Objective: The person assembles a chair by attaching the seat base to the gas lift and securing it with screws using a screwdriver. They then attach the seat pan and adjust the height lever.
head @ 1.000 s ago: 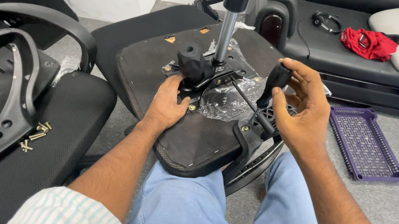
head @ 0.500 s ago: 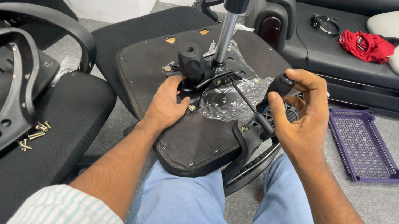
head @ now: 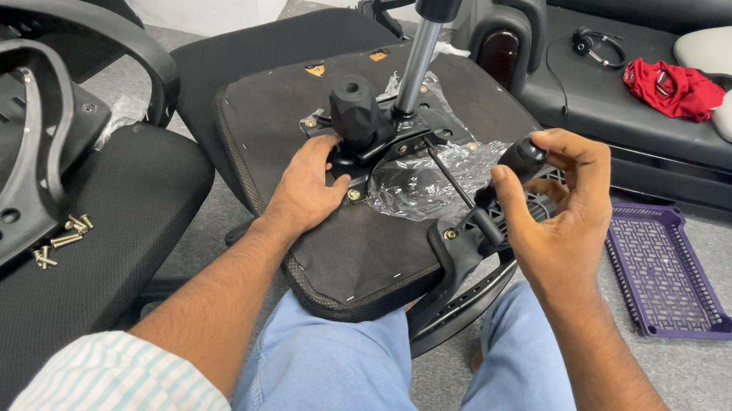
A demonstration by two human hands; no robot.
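Seat base (head: 347, 262) lies upside down across my lap, underside up. Mechanism plate (head: 388, 135) sits at its middle with the gas column (head: 423, 56) rising from it and clear wrap (head: 425, 181) bunched alongside. My left hand (head: 309, 188) lies flat and open on the base, just beside the round knob (head: 355, 107); it grips nothing. My right hand (head: 556, 208) is closed around a black screwdriver handle (head: 523, 157), whose thin shaft (head: 450, 175) angles down toward the plate. Judged progress: plate placed, at least one brass bolt head (head: 354, 196) seated near my left fingers. Loose screws (head: 62, 236) lie on the neighbouring seat, so fastening looks unfinished. Armrest bracket (head: 462, 251) hangs at the base's right edge; I cannot tell whether it is tightened.
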